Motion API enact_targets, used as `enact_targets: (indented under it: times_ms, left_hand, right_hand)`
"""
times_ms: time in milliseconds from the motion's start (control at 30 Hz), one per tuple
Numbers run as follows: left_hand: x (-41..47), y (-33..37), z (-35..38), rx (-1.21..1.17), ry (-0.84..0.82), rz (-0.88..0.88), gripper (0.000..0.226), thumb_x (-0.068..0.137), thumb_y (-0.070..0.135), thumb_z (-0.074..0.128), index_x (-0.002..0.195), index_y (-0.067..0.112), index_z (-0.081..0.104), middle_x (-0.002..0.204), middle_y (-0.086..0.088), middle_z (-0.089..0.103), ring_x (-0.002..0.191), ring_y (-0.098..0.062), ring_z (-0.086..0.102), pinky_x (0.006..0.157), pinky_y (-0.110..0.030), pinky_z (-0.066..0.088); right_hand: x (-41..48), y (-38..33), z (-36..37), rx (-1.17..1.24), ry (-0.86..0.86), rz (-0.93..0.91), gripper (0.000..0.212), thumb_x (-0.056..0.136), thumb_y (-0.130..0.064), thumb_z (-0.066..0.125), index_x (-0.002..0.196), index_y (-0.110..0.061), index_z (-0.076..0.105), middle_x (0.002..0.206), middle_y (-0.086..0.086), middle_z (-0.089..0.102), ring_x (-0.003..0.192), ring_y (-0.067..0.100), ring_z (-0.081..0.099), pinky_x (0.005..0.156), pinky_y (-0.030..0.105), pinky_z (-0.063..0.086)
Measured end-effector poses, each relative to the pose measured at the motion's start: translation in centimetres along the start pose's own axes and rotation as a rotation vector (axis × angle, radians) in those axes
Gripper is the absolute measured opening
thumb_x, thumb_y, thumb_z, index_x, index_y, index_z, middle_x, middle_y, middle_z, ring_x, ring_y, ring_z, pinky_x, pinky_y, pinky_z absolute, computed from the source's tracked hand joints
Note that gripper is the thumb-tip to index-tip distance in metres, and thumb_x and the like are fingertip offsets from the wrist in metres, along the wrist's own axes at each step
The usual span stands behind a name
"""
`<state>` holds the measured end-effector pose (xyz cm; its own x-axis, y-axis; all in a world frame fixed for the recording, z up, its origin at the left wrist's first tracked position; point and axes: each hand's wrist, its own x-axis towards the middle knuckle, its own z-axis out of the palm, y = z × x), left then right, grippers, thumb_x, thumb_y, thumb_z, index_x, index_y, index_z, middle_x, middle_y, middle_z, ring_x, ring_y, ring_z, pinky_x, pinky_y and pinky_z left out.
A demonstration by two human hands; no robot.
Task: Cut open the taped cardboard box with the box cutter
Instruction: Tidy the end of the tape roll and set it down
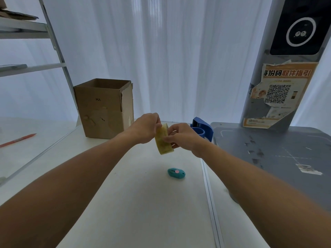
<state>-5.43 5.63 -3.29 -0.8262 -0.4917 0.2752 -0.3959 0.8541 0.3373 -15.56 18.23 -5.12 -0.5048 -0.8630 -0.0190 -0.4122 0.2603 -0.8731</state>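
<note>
A brown cardboard box (102, 108) stands upright at the back left of the white table (143, 203), its top open. A small teal box cutter (176, 172) with a pink button lies on the table in front of my hands. Above the table I hold a yellowish roll of tape (163, 144) between both hands. My left hand (146, 127) grips its upper left side. My right hand (180, 136) pinches its right edge with the fingertips.
A blue tape dispenser (203, 128) stands just behind my right hand. A grey platform (268, 158) with a pillar and a torn poster fills the right. A red pen (18, 139) lies far left under a metal shelf rack (53, 42).
</note>
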Motion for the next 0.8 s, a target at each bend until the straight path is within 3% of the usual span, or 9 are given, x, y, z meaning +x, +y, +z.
enact_targets:
  times_ms: [267,467,633,800]
  left_hand:
    - [-0.3,0.0,0.0,0.035,0.013,0.055,0.003,0.097,0.014,0.057,0.099,0.015,0.056,0.093,0.001,0.057,0.079,-0.016,0.058,0.07,-0.021,0.047]
    - [-0.3,-0.4,-0.7,0.08,-0.018,0.091,0.003,0.097,0.013,0.057,0.099,0.015,0.057,0.094,0.002,0.057,0.079,-0.015,0.058,0.07,-0.022,0.048]
    - [-0.9,-0.5,-0.6,0.096,-0.015,0.115,0.005,0.097,0.012,0.056,0.097,0.017,0.054,0.095,0.001,0.057,0.081,-0.017,0.058,0.07,-0.022,0.047]
    - [-1.1,-0.4,-0.7,0.137,-0.009,0.139,0.008,0.096,0.008,0.057,0.103,0.013,0.058,0.097,-0.001,0.058,0.082,-0.017,0.058,0.077,-0.027,0.055]
  right_hand:
    - [-0.3,0.1,0.1,0.057,-0.063,0.058,0.031,0.093,-0.022,0.065,0.12,-0.009,0.057,0.118,0.012,0.065,0.102,0.025,0.068,0.078,0.025,0.056]
    - [-0.7,-0.2,0.9,0.11,-0.051,0.06,0.023,0.093,-0.022,0.065,0.112,-0.012,0.058,0.114,0.009,0.066,0.095,0.021,0.067,0.069,0.018,0.054]
    - [-0.9,0.0,1.3,0.064,-0.035,0.045,0.031,0.094,-0.023,0.063,0.121,-0.01,0.056,0.114,0.008,0.064,0.097,0.021,0.065,0.066,0.016,0.052]
    - [-0.9,0.3,2.2,0.047,0.014,0.038,0.037,0.094,-0.024,0.063,0.126,-0.006,0.055,0.118,0.011,0.064,0.099,0.023,0.065,0.077,0.023,0.052]
